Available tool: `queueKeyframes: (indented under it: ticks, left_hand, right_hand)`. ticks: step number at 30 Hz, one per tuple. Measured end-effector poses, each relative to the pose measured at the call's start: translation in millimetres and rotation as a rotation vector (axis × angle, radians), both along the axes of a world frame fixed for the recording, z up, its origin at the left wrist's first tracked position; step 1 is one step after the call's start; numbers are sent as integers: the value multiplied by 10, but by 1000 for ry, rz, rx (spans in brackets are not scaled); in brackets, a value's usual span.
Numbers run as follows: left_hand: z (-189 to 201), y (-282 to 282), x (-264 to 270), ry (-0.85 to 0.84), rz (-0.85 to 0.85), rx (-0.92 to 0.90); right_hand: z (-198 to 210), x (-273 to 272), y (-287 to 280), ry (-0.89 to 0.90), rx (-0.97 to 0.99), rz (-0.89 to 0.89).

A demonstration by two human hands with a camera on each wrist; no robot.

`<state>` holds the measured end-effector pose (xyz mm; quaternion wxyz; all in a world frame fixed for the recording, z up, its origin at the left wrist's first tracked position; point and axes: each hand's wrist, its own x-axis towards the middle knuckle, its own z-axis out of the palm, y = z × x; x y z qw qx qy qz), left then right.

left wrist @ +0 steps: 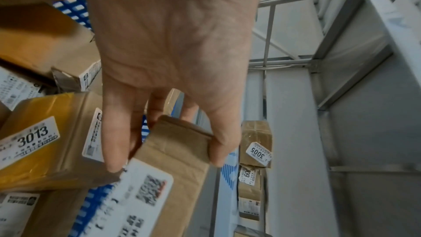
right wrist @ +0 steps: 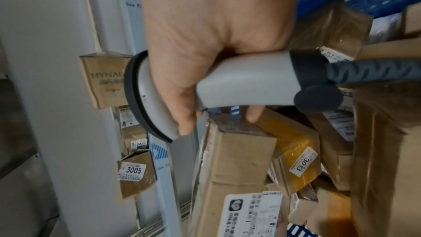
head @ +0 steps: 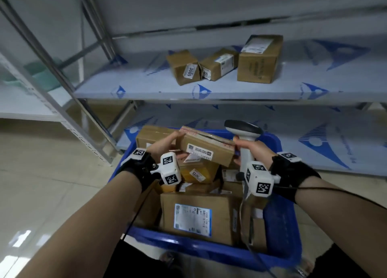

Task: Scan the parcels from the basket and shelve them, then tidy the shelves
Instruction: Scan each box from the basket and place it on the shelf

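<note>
A flat brown parcel point(head: 206, 150) with a white label is lifted above the blue basket point(head: 279, 225). My left hand point(head: 170, 142) grips its left end; in the left wrist view the fingers point(left wrist: 114, 141) and thumb clamp the parcel point(left wrist: 177, 159) from both sides. My right hand point(head: 248, 150) grips the handle of a white barcode scanner point(head: 244, 129), head up. In the right wrist view the scanner point(right wrist: 246, 82) fills the fist, and one fingertip touches the right end of the parcel point(right wrist: 234, 159). Several more parcels fill the basket, among them a yellow-taped one marked 3013 point(head: 196, 173).
Three brown boxes point(head: 184, 66) point(head: 218, 64) point(head: 258, 59) stand on the middle shelf point(head: 146, 89), with bare board on either side. A lower shelf point(head: 314, 135) runs behind the basket. A second shelf unit point(head: 21, 102) stands at the left, over tiled floor.
</note>
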<state>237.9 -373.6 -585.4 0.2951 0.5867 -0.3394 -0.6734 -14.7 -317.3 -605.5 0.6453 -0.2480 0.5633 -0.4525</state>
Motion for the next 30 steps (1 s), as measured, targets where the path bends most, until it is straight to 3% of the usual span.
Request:
queueKeyframes:
  ticks: [3, 8, 14, 21, 26, 30]
  left_hand:
    - [67, 84, 119, -92, -51, -107]
    - [71, 139, 203, -66, -90, -165]
    - [49, 193, 244, -128, -15, -110]
    - [228, 134, 63, -219, -81, -94]
    - [286, 144, -56, -66, -128, -51]
    - [252, 148, -89, -29, -189, -122]
  right_hand:
    - [88, 74, 43, 30, -13, 3]
    - [111, 141, 90, 17, -25, -43]
    - [122, 186, 90, -48, -50, -55]
    - [142, 110, 70, -26, -40, -42]
    - [101, 53, 49, -23, 16, -56]
    - [67, -21, 53, -53, 47, -69]
